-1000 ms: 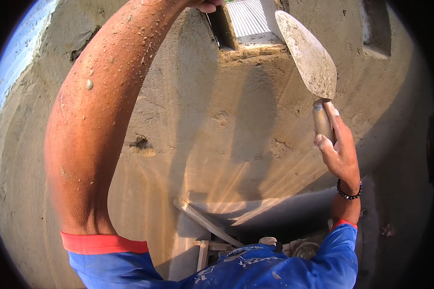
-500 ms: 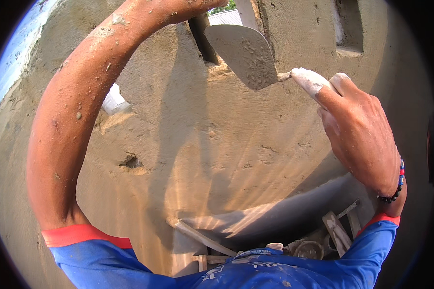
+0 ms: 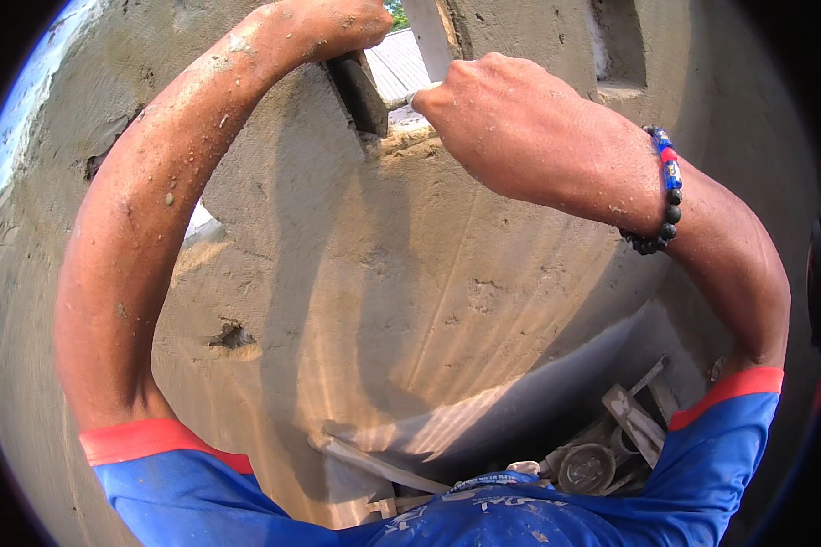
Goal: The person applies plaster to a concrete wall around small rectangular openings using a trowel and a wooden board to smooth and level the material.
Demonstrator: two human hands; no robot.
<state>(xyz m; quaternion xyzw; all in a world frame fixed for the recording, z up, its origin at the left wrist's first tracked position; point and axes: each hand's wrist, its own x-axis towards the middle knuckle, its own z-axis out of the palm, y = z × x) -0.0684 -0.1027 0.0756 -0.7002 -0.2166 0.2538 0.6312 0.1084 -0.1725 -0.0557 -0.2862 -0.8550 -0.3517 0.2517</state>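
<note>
Clearly midway through plastering: left hand point(image 3: 342, 27) clamped on a dark board point(image 3: 358, 91) at the opening's edge point(image 3: 401, 137), right hand point(image 3: 483, 96) fisted round a mostly hidden trowel point(image 3: 409, 97), wall point(image 3: 429, 273) largely smooth, one gouge point(image 3: 233, 337) left unfilled.

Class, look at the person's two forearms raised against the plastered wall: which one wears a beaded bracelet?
The right forearm. A bracelet of dark beads with a few red and blue ones circles its wrist just behind the right hand; the left forearm is bare, only speckled with mortar.
</note>
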